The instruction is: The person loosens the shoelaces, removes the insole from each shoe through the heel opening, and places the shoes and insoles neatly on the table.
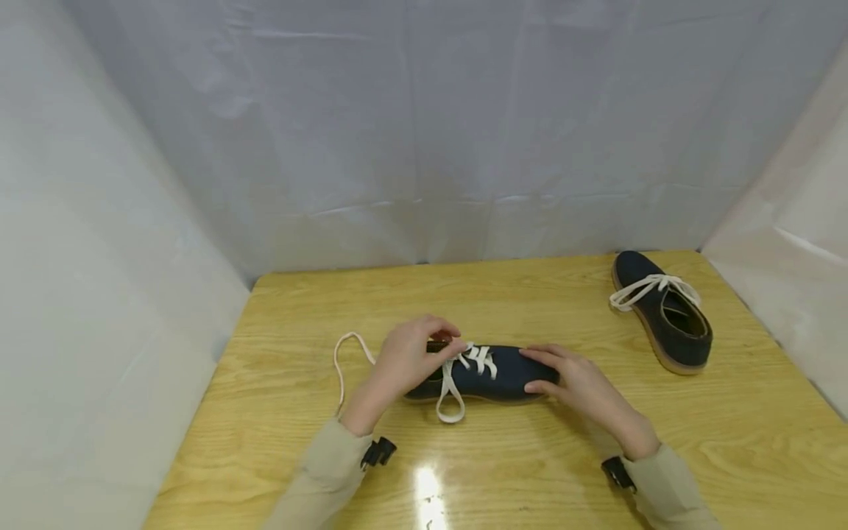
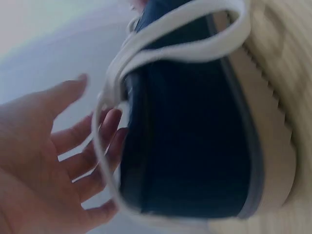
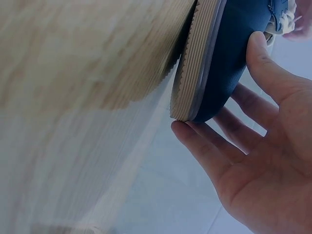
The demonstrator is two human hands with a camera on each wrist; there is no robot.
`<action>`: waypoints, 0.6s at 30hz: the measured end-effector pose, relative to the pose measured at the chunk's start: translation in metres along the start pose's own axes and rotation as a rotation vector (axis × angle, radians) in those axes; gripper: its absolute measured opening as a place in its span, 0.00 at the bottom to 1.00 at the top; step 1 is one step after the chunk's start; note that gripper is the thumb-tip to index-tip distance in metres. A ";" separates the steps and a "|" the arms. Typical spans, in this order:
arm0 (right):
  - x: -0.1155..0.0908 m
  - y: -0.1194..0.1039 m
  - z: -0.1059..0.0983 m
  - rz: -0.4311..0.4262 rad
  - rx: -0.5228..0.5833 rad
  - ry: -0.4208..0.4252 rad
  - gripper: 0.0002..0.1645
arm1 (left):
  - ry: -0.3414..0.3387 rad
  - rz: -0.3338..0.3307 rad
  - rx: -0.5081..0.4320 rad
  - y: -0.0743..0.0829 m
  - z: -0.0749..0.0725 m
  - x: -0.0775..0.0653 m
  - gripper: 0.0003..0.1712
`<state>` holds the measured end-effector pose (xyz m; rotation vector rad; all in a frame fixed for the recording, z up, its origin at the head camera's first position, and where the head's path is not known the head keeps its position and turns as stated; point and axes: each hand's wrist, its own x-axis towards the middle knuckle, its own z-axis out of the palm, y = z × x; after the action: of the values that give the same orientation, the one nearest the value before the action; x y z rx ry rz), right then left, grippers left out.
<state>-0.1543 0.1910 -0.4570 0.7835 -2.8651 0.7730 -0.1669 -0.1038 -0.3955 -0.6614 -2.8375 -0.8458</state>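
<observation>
A dark blue lace-up shoe (image 1: 506, 372) lies on the table with its toe to the right. Its white lace (image 1: 450, 405) forms a loop over the near side, and a long loose end trails off to the left. My left hand (image 1: 411, 353) is over the shoe's opening, beside the laces. In the left wrist view, its thumb stands apart from the loosely bent fingers (image 2: 80, 163), whose tips are near the opening's edge behind the lace. My right hand (image 1: 583, 383) holds the toe, the thumb (image 3: 261, 56) on one side and fingers round the other.
A second dark blue shoe (image 1: 669, 316), its white lace tied in a bow, stands at the back right of the wooden table (image 1: 298, 316). Pale sheeting (image 1: 464, 132) closes off the back and both sides.
</observation>
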 end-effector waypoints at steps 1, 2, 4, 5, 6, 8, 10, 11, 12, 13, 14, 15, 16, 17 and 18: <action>0.000 0.001 0.000 -0.002 0.000 0.000 0.35 | -0.008 0.001 0.005 0.001 0.003 0.001 0.13; 0.000 0.001 0.000 -0.004 -0.001 -0.001 0.35 | -0.007 0.002 0.009 0.002 0.005 0.002 0.12; 0.000 0.002 0.000 -0.004 -0.001 -0.003 0.35 | 0.005 -0.008 0.020 0.002 0.008 0.003 0.08; 0.000 0.001 0.001 -0.003 -0.002 -0.006 0.35 | 0.015 -0.010 0.026 0.002 0.009 0.003 0.06; 0.000 0.001 0.001 -0.002 -0.002 -0.008 0.35 | 0.024 -0.016 0.026 0.001 0.009 0.003 0.04; 0.000 0.001 0.001 0.000 -0.004 -0.010 0.35 | 0.042 -0.027 0.023 0.000 0.009 0.003 0.03; 0.001 0.001 0.001 0.000 -0.003 -0.010 0.35 | 0.069 -0.044 0.005 0.000 0.008 0.003 0.03; 0.000 0.001 0.002 0.000 -0.004 -0.009 0.35 | 0.090 -0.053 -0.008 -0.001 0.007 0.003 0.04; 0.000 0.001 0.002 -0.001 -0.002 -0.009 0.35 | 0.115 -0.061 -0.022 -0.001 0.005 0.003 0.04; 0.000 0.001 0.002 -0.001 -0.001 -0.009 0.35 | 0.143 -0.064 -0.037 -0.001 0.004 0.004 0.05; 0.000 0.001 0.001 -0.002 0.000 -0.010 0.35 | 0.172 -0.065 -0.048 -0.002 0.002 0.004 0.06; 0.000 0.001 0.001 -0.001 0.000 -0.010 0.35 | 0.202 -0.064 -0.064 -0.002 0.000 0.005 0.07; 0.000 0.001 0.001 0.000 0.001 -0.012 0.35 | 0.231 -0.055 -0.077 -0.002 -0.002 0.006 0.07; 0.000 0.001 0.001 0.001 0.001 -0.013 0.35 | 0.258 -0.040 -0.088 -0.001 -0.005 0.007 0.08; 0.000 0.001 0.000 0.002 0.002 -0.013 0.35 | 0.281 -0.021 -0.104 -0.001 -0.007 0.008 0.07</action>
<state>-0.1545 0.1916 -0.4579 0.7886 -2.8779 0.7746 -0.1742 -0.1053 -0.3886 -0.4811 -2.5681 -1.0084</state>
